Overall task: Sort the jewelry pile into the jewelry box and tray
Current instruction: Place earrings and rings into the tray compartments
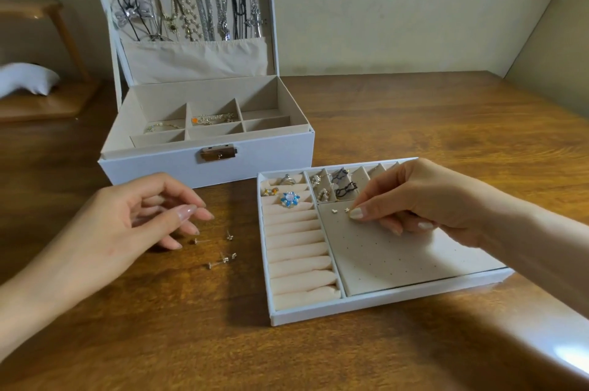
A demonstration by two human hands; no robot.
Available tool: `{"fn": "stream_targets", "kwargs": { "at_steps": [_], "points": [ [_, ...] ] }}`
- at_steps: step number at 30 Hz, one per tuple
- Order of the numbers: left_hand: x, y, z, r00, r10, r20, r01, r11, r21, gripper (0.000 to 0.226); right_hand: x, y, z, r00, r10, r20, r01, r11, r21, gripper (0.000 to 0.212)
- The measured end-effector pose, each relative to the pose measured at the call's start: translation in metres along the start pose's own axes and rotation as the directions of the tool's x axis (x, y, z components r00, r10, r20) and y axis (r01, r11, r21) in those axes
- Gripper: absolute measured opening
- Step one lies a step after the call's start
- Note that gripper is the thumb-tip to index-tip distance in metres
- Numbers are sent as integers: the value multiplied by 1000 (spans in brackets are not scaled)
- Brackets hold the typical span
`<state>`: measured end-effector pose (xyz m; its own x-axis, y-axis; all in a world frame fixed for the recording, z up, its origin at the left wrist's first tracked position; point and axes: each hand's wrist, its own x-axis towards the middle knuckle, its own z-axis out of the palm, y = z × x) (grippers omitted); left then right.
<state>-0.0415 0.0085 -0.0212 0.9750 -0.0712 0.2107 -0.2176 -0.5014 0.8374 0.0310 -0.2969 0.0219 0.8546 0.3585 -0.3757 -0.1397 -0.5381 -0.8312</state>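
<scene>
Loose stud earrings (pixel 223 258) are seen on the table (pixel 159 343) at 9 o'clock of the tray (pixel 382 299), below the loosely curled, empty left hand (pixel 127 218), while the fingertips (pixel 356 213) of the right hand (pixel 424 199) are pinched together beside a star stud (pixel 346 209) on the tray, anything gripped being hidden.

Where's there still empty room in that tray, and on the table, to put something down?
The stud panel is bare below the right hand, down to the tray rim. The ring rolls below the blue flower ring are empty. The table in front of the tray is free. Crowded: the tray's top compartments and the loose studs by the left hand.
</scene>
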Motion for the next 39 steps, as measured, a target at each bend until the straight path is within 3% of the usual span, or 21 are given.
{"fn": "stream_targets", "kwargs": {
  "at_steps": [2,7,13,22,25,28,32,39],
  "points": [
    [1,2,1,999,-37,-2,37,999,12,14,0,-2,1,1000,3,-6,-4,999,-40,6],
    [1,9,5,994,-94,49,82,974,210,11,4,-7,4,1000,11,-10,-12,992,-124,11],
    [8,10,16,990,-26,140,-37,902,431,15,6,-13,1,998,38,46,-29,982,-188,12],
    [17,8,23,983,45,180,-132,851,509,12,-6,1,-15,965,-180,-192,214,961,173,32],
    [16,20,21,990,62,123,-103,929,356,8,-13,3,-15,935,-270,-231,311,936,166,20],
    [16,50,25,988,83,131,-82,997,-11,12,-21,-2,-6,901,-400,-167,417,905,84,16],
    [16,77,44,966,82,245,15,929,-370,10,-30,-9,20,819,-573,-16,573,820,0,18],
    [19,78,57,972,52,231,115,750,-651,10,-34,-9,44,724,-683,-95,689,717,105,18]
  ]
}}
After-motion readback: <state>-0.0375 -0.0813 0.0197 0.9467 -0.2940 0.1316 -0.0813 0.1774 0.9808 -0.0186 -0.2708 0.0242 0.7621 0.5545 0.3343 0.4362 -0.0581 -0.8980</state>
